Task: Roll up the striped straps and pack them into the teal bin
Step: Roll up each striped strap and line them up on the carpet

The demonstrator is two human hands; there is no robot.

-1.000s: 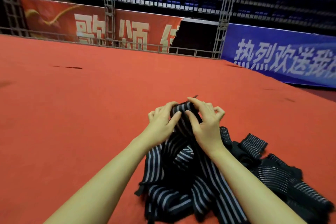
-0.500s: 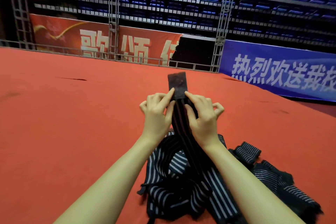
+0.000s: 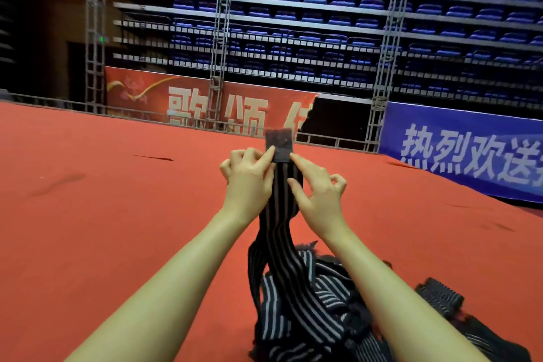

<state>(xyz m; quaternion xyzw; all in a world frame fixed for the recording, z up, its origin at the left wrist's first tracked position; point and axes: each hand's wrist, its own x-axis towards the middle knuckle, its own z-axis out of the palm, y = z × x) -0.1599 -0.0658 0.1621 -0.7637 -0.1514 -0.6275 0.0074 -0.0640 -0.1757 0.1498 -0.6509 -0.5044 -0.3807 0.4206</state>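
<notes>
A black strap with thin pale stripes [image 3: 279, 232] is held upright in front of me, its dark square end patch [image 3: 279, 144] sticking up above my fingers. My left hand [image 3: 249, 179] pinches the strap's left edge just under the patch. My right hand [image 3: 317, 191] pinches the right edge at the same height. The strap hangs down into a tangled heap of striped straps [image 3: 308, 317] on the red carpet [image 3: 102, 229] between my forearms. No teal bin is in view.
More dark striped straps, some rolled [image 3: 440, 300], lie at the lower right. The red carpet stretches away to a low metal rail [image 3: 338, 141], with a red banner [image 3: 191, 103], a blue banner [image 3: 470, 150] and truss towers [image 3: 217, 38] behind it.
Both hands rose from the heap, lifting one strap end upright so its square patch shows above the fingers. The view tilted upward.
</notes>
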